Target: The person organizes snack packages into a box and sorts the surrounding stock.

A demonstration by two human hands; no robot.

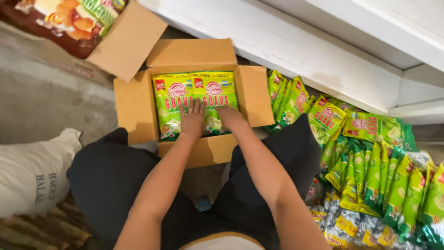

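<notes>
Green snack packets (196, 99) in cardboard box (134, 109), left hand (193, 118) and right hand (230, 116) flat atop, fingers released.

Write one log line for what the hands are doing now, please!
left hand: flat on green snack packets | right hand: pressing same packets | packets: inside open brown cardboard box

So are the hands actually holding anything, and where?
Nothing is gripped. Left hand and right hand press flat on the green packets in the cardboard box.
</notes>
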